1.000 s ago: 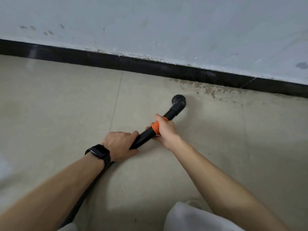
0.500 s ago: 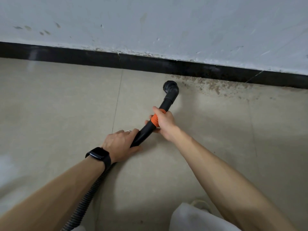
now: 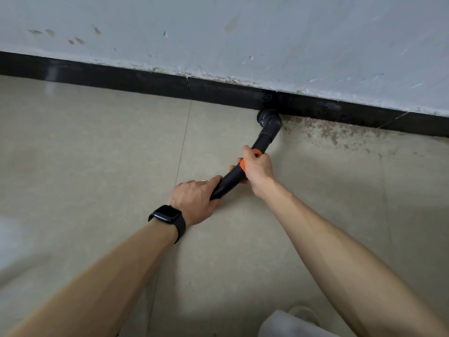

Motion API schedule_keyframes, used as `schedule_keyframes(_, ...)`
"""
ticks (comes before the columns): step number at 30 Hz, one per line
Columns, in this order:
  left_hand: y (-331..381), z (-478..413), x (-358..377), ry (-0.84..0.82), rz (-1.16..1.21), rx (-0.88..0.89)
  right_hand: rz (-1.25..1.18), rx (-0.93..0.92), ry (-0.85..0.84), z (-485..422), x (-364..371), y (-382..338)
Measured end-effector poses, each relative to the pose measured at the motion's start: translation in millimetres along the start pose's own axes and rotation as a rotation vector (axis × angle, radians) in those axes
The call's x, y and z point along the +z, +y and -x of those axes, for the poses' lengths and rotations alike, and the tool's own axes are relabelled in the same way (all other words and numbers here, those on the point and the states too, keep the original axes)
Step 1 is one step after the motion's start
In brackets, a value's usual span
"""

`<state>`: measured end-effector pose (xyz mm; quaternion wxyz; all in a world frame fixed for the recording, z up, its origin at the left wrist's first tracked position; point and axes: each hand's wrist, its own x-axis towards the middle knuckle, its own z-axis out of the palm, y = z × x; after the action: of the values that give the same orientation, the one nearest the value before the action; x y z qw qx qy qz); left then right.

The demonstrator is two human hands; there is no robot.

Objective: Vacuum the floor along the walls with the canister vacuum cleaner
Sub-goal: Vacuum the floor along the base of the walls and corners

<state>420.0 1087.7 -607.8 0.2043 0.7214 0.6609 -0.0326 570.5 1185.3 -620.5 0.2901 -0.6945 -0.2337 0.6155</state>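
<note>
– What's holding the wand?

– Start at the left: the left grip [image 3: 194, 200], a black watch [image 3: 167, 215] on its wrist, is clenched round the lower end of the black wand [image 3: 229, 183]. Just beyond it, the right grip [image 3: 258, 170] is wrapped round the orange collar [image 3: 256, 153].

– And the business end?

– The nozzle [image 3: 269, 120] is down on the floor [image 3: 97, 154], tucked against the black skirting [image 3: 121, 77]. It sits at the left edge of the brown grime [image 3: 328, 133] that runs off rightward under the wall [image 3: 218, 32].

– Heavy, is it?

– I'd guess not. It looks like a rigid plastic tube, light, and smooth enough to twist in a damp palm. Two holds spaced apart like that seem right to me: one at the collar to steer, one lower down to push. The canister itself I can't see.
</note>
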Motion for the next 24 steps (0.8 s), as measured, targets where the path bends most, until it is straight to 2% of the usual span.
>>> schedule_keyframes(6, -18, -3, -7, -0.003, -0.009, -0.017, 0.099, -0.005, -0.034, -6, 21, -5)
schedule_keyframes(13, -66, 7, -18, 0.008, 0.020, -0.080, 0.438, 0.053, -0.108, 8, 63, -27)
schedule_keyframes(16, -79, 8, -21, -0.003, 0.017, -0.116, 0.412, 0.052, -0.078, 20, 79, -29)
schedule_keyframes(20, -89, 23, -26, -0.033, 0.026, -0.144, 0.377, 0.048, -0.143, 33, 91, -23)
schedule_keyframes(24, -68, 38, -37, -0.078, 0.056, -0.077, 0.389, 0.014, -0.137, 48, 66, -26)
